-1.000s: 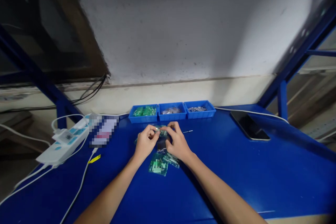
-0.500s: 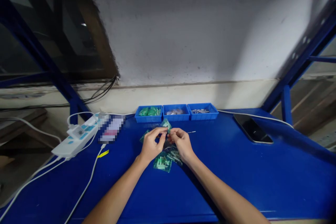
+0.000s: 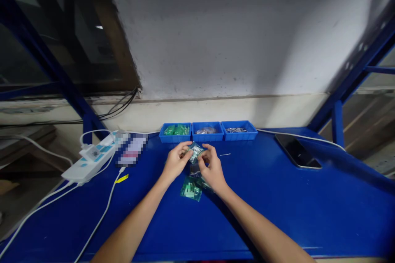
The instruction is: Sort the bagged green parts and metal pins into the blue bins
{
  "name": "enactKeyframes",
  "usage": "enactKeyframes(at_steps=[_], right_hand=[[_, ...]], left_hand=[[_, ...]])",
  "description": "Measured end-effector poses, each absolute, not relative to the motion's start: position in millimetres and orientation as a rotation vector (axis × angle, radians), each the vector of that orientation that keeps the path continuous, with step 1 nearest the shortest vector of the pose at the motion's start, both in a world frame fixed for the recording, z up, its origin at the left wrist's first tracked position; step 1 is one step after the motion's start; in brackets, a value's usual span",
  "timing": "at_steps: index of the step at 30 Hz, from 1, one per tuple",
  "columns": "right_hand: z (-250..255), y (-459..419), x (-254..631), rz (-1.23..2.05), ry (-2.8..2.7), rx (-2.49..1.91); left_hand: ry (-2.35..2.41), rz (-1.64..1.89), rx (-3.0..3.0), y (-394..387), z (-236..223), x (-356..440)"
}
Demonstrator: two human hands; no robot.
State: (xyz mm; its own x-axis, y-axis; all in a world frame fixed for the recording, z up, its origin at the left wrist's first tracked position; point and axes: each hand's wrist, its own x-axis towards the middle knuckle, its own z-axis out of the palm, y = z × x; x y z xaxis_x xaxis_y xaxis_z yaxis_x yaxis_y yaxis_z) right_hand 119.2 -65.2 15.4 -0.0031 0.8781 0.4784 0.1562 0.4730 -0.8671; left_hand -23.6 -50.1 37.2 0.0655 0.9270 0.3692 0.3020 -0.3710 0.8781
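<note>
Between my two hands is a small green-tinted plastic bag (image 3: pixel 195 152) with pale parts inside. My left hand (image 3: pixel 176 162) pinches its left edge between thumb and fingers. On the opposite edge, my right hand (image 3: pixel 212 167) grips the bag the same way. Below them on the blue table lies another green bag (image 3: pixel 191 189) with light strips and thin pieces in it. A further bag (image 3: pixel 207 185) is partly covered by my right hand. Under the held bag sits a dark item (image 3: pixel 195 170) that I cannot make out.
Three blue bins stand in a row: one with green bags (image 3: pixel 176 130), one with small clear-wrapped parts (image 3: pixel 206 130), one with metal pins (image 3: pixel 236 130). A thin metal piece (image 3: pixel 225 155) lies right of my hands. A black phone (image 3: pixel 298 151) and a white power strip (image 3: pixel 89 158) flank the workspace.
The view has shifted, moving the scene slightly right. My fingers came together at the bag, then spread apart to its two sides, so that it now lies flatter between them.
</note>
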Motion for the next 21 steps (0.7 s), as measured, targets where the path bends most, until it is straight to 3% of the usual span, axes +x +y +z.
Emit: enactKeyframes(at_steps=[7, 11, 16, 21], right_hand=[[28.5, -71.0, 126.9, 0.587, -1.572, -1.035], [31.4, -64.5, 134.8, 0.498, -1.654, -1.049], [32.4, -55.1, 143.0, 0.415, -1.713, -1.086], [29.8, -54.2, 143.5, 0.41, -1.773, -1.123]], left_hand=[[1.823, 1.688, 1.948, 30.4, 73.2, -86.9], [1.996, 1.222, 2.153, 50.0, 75.7, -90.8], [1.842, 0.908, 2.439, 11.4, 48.5, -67.0], [2.002, 0.591, 2.373, -19.7, 21.2, -49.8]])
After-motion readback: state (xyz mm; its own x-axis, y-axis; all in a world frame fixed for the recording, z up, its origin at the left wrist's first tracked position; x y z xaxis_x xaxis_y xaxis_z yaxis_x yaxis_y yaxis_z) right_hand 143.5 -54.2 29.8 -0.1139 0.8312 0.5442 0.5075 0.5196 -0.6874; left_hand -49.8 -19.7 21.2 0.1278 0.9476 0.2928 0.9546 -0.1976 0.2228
